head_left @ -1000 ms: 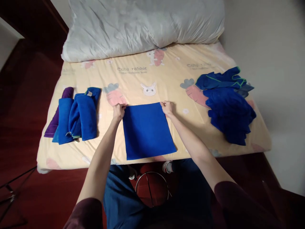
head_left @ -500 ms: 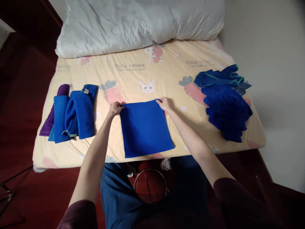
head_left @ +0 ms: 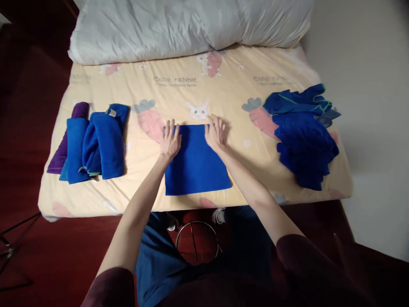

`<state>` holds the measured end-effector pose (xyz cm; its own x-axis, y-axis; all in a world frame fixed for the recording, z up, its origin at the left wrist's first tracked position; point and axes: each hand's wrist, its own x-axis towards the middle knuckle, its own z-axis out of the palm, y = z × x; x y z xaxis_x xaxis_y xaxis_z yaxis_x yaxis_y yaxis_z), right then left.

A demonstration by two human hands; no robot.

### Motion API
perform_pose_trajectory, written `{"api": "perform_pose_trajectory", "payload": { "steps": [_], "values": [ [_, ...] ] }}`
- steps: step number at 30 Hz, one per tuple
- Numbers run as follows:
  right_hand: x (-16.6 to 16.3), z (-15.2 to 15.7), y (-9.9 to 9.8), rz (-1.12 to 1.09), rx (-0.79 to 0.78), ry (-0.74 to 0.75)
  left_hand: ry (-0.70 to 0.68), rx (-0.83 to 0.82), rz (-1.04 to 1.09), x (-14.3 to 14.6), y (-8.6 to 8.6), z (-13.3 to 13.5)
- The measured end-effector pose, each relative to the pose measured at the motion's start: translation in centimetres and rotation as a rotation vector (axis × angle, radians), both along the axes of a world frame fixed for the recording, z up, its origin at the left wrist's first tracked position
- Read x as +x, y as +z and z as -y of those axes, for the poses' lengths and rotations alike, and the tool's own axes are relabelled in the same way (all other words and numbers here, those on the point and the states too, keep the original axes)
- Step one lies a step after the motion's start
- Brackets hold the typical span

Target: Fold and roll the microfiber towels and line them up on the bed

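Observation:
A flat blue cloth point(head_left: 194, 164) lies spread on the yellow cartoon-print mattress point(head_left: 179, 91) right in front of me. My left hand point(head_left: 170, 140) rests palm down on the cloth's far left corner, fingers stretched out. My right hand point(head_left: 215, 133) lies flat on its far right corner, fingers also spread. Neither hand grips anything.
A stack of folded blue cloths with a purple one point(head_left: 91, 143) sits at the mattress's left. A loose heap of blue cloths point(head_left: 303, 134) lies at the right. A grey-white duvet point(head_left: 188, 25) is bunched along the far end. A round metal stool ring point(head_left: 195, 243) shows below.
Both hands let go of the cloth's far corners, which they had pinched, and now lie flat and open on the cloth. The view shifted slightly.

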<state>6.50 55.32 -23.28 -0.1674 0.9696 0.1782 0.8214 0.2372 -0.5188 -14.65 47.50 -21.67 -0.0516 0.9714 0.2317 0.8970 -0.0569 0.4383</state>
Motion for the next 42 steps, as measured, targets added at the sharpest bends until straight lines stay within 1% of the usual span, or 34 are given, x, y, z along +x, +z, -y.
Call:
{"api": "perform_pose_trajectory", "payload": {
  "steps": [1, 2, 4, 5, 6, 8, 10, 12, 17, 19, 21, 23, 25, 26, 28, 29, 30, 31, 33, 36, 38, 40, 42],
  "values": [
    [-0.6, 1.6, 0.1, 0.042, 0.004, 0.116, -0.068, -0.020, -0.016, 0.7, -0.4, 0.9],
    [-1.0, 3.0, 0.0, 0.081, -0.006, 0.225, -0.099, -0.045, -0.020, 1.2, -1.0, 1.6],
    [-0.8, 4.7, -0.7, 0.150, -0.040, 0.381, -0.079, -0.085, -0.002, 1.4, -2.3, 2.3],
    [-0.2, 4.9, -1.1, 0.176, -0.056, 0.412, -0.053, -0.094, 0.013, 1.1, -2.9, 2.2],
    [0.6, 4.6, -1.6, 0.196, -0.070, 0.412, -0.029, -0.095, 0.028, 0.6, -3.5, 2.1],
    [2.6, 3.2, -2.4, 0.216, -0.084, 0.348, 0.002, -0.085, 0.053, -0.5, -4.4, 1.3],
    [4.2, 1.4, -3.1, 0.225, -0.086, 0.276, 0.015, -0.077, 0.068, -1.4, -4.9, 0.5],
    [5.1, 0.2, -3.7, 0.240, -0.080, 0.246, 0.018, -0.075, 0.072, -1.9, -5.2, 0.0],
    [5.2, -0.7, -4.4, 0.290, -0.077, 0.245, 0.019, -0.064, 0.080, -1.8, -5.2, -0.8],
    [4.9, -0.8, -4.1, 0.300, -0.103, 0.243, 0.022, -0.060, 0.086, -1.4, -4.9, -0.7],
    [4.3, 0.0, -3.0, 0.309, -0.129, 0.222, 0.024, -0.057, 0.085, -0.5, -4.2, 0.4],
    [3.4, 2.4, -1.6, 0.313, -0.120, 0.197, -0.004, -0.068, 0.066, 1.0, -3.3, 2.9],
    [2.6, 6.6, -0.3, 0.300, -0.077, 0.233, -0.070, -0.098, 0.028, 2.8, -2.7, 6.9],
    [2.3, 9.1, 0.1, 0.287, -0.054, 0.292, -0.111, -0.115, 0.006, 3.6, -2.5, 9.2],
    [2.4, 14.2, 0.4, 0.263, -0.029, 0.452, -0.140, -0.129, -0.030, 4.7, -2.3, 13.9],
    [2.8, 16.4, 0.4, 0.257, -0.033, 0.498, -0.137, -0.130, -0.042, 4.8, -2.3, 16.1],
    [3.4, 18.3, 0.2, 0.255, -0.044, 0.499, -0.119, -0.129, -0.048, 4.7, -2.3, 18.0],
    [4.2, 19.6, 0.1, 0.255, -0.058, 0.466, -0.091, -0.127, -0.049, 4.3, -2.2, 19.6],
    [6.0, 21.1, 0.0, 0.254, -0.076, 0.356, -0.024, -0.133, -0.039, 2.9, -2.0, 22.1],
    [8.6, 21.7, 0.4, 0.229, -0.098, 0.220, 0.050, -0.167, -0.027, 0.8, -1.3, 24.9],
    [10.2, 22.5, 0.7, 0.175, -0.130, 0.122, 0.081, -0.193, -0.035, -0.1, -0.8, 27.1],
    [12.0, 24.6, 0.7, 0.072, -0.145, 0.004, 0.108, -0.209, -0.050, -0.4, -0.8, 29.9],
    [13.8, 27.9, 0.1, -0.074, -0.114, -0.102, 0.133, -0.209, -0.060, -0.4, -1.2, 33.2]
  ]
}}
